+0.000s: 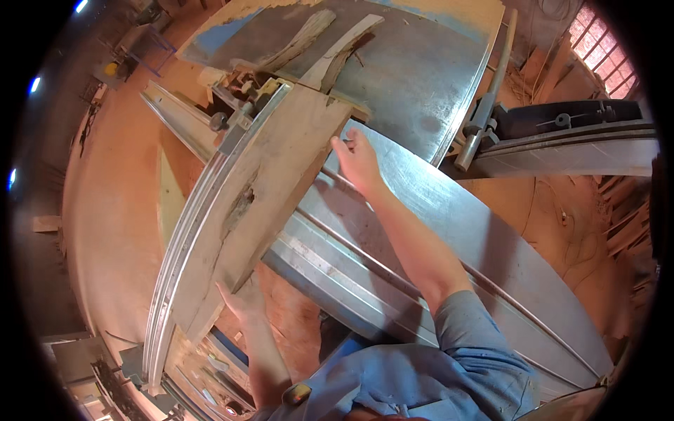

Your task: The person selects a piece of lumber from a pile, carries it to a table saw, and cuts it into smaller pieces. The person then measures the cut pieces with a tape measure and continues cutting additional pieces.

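Note:
A long, wide wooden board [281, 151] with a dark knot hole and a crack lies along the metal rail [168, 263] of a saw table. My left hand [244, 303] grips the near end of its right edge; a digit rests on top and the other fingers are mostly hidden. Farther up, my right hand [358, 158] is closed at the same edge near the far end, its fingers curled against the wood. Under my right forearm spreads the grooved metal machine table [421, 203].
Beyond the board, two rough wood offcuts [337, 52] lie on a dark metal surface [400, 91]. A clamp-like metal fixture [242, 112] stands at the rail's far left. At right is a curved machine beam [562, 151] with a round bar [484, 116]. Sawdust covers the floor [105, 231].

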`<state>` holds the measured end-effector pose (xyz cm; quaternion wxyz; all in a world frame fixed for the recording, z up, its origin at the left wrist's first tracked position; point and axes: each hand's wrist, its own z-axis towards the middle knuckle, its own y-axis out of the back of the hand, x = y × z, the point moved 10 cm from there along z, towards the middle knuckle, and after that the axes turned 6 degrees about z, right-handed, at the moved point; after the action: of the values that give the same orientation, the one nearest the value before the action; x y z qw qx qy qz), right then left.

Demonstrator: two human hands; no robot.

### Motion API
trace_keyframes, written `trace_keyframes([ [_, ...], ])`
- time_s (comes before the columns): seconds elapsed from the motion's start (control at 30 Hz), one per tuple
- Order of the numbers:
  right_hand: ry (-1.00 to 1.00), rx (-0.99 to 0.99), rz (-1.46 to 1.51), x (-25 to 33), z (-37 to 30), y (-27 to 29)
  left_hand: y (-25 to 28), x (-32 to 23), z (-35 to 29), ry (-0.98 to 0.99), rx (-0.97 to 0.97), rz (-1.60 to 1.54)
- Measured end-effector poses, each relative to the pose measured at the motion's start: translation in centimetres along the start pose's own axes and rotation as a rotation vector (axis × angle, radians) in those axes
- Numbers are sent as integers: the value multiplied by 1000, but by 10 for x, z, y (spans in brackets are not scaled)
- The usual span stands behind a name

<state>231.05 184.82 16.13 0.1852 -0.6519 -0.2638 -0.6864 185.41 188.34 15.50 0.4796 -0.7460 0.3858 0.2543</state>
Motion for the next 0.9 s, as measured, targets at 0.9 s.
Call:
trace_keyframes([
  [0.9, 51, -72, -117, -52, 103, -9, -63, 67, 66, -212, 52, 107],
])
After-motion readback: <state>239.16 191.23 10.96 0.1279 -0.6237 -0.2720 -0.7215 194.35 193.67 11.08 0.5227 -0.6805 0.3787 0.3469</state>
